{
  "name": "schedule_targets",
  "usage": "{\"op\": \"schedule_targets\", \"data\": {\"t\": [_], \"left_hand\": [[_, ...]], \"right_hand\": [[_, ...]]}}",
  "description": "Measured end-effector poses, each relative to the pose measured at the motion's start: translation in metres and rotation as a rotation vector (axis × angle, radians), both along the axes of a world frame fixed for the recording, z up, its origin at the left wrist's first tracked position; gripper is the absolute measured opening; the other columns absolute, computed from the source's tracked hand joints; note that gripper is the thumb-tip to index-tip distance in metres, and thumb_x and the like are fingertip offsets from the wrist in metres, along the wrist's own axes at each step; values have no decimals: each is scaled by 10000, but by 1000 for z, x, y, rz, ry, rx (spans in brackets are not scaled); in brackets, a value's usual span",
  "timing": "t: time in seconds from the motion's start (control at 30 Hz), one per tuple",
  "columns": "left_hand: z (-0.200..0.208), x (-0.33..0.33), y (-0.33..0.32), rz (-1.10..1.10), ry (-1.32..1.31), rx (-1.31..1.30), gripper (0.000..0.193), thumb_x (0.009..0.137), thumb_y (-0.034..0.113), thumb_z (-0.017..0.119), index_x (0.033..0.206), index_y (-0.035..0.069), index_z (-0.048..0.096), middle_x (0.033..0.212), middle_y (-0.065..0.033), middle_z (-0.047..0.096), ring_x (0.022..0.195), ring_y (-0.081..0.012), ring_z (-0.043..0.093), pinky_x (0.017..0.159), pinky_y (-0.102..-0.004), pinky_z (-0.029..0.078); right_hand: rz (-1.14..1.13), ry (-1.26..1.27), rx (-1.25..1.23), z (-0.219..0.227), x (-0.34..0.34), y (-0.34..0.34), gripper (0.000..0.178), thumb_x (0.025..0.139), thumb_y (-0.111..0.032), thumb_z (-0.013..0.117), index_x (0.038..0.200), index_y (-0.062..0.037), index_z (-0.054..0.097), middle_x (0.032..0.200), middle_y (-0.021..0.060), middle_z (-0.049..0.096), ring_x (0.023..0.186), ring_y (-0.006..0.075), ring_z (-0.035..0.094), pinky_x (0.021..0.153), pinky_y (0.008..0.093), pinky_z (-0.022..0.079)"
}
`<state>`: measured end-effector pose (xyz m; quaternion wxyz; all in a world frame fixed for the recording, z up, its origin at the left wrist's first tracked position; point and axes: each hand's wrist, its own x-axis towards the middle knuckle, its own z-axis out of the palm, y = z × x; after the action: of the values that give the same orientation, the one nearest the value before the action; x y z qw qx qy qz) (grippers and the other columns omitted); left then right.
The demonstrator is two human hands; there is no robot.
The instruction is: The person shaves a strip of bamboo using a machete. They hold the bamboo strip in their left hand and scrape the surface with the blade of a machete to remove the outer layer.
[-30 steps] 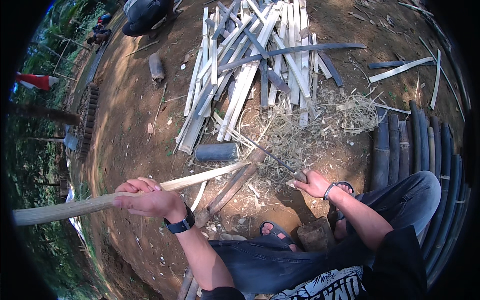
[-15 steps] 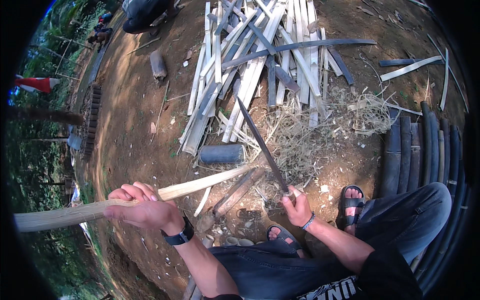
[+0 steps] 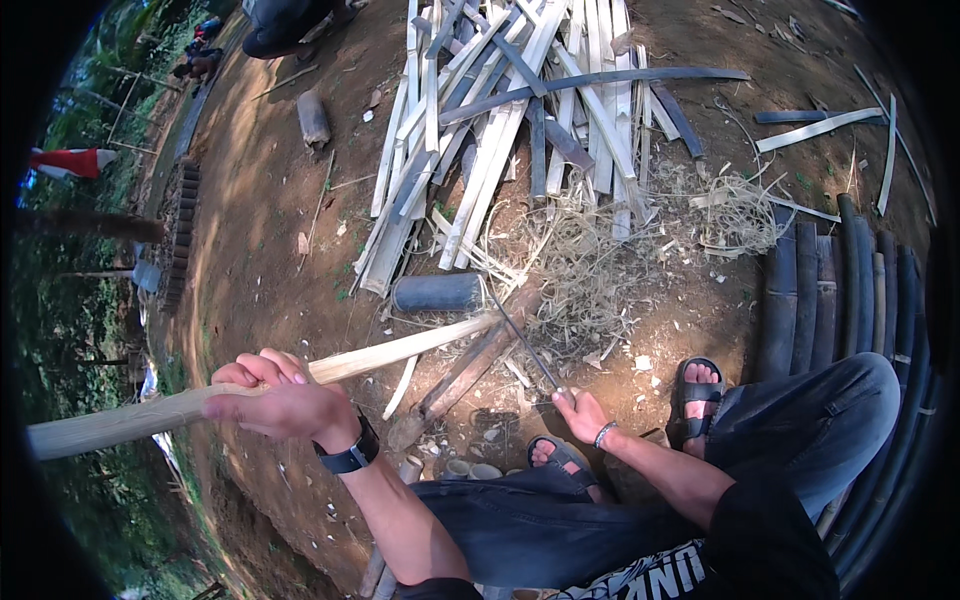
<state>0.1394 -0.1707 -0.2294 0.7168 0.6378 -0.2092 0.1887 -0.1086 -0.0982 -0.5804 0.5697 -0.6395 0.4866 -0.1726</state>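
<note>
My left hand is closed round a long pale pole with a shaved surface. The pole runs from the left rim to its far end at a short brown log on the ground. My right hand grips the handle of a machete. Its thin dark blade slants up and left, its tip near the pole's far end; whether they touch I cannot tell. Just beyond the pole's end lies a short dark bamboo section. Curly shavings are heaped right of the log.
A big pile of split bamboo strips covers the ground ahead. Dark bamboo poles lie side by side at my right. My sandalled feet stand close to the work. Another person is at the far left, and a bamboo piece lies nearby.
My right hand has moved slightly down and left, and the machete blade has swung down toward the pole's far end. My left hand still holds the pole in nearly the same place.
</note>
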Motion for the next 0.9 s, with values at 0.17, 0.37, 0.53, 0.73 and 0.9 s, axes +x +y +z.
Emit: {"op": "schedule_targets", "data": {"t": [0.17, 0.37, 0.53, 0.73, 0.9], "left_hand": [[-1, 2, 8, 53, -39, 2, 549, 925, 633, 230, 739, 120, 283, 516, 14, 240, 391, -76, 240, 345, -192, 173], [4, -4, -5, 8, -15, -19, 540, 931, 621, 235, 740, 119, 280, 522, 16, 245, 392, -75, 232, 347, -190, 177], [1, -1, 3, 23, -24, -3, 547, 928, 630, 224, 737, 121, 279, 521, 17, 245, 390, -73, 236, 349, -195, 173], [1, 2, 11, -11, 12, -55, 545, 929, 631, 213, 740, 125, 281, 521, 15, 246, 395, -74, 241, 365, -202, 162], [-3, 4, 23, 38, 49, -36, 538, 932, 628, 203, 740, 130, 272, 517, 18, 247, 394, -78, 234, 361, -206, 169]], "right_hand": [[-56, -222, 287, 110, 17, -50, 421, 930, -369, 476, 894, 45, 537, 558, 111, 535, 536, 252, 545, 543, 405, 426], [22, 42, 115, 14, -8, -3, 448, 919, -397, 484, 901, 48, 532, 716, 230, 598, 730, 371, 603, 670, 431, 456], [67, -266, 539, 65, 3, -32, 511, 923, -426, 463, 911, 81, 531, 622, 194, 569, 601, 305, 577, 626, 440, 455], [84, -75, 282, 23, 6, -25, 456, 933, -390, 469, 765, 31, 520, 500, 112, 498, 484, 179, 518, 493, 355, 416], [132, -1, 292, 24, 6, -28, 467, 930, -414, 468, 776, 22, 530, 550, 126, 540, 521, 192, 572, 499, 362, 420]]}}
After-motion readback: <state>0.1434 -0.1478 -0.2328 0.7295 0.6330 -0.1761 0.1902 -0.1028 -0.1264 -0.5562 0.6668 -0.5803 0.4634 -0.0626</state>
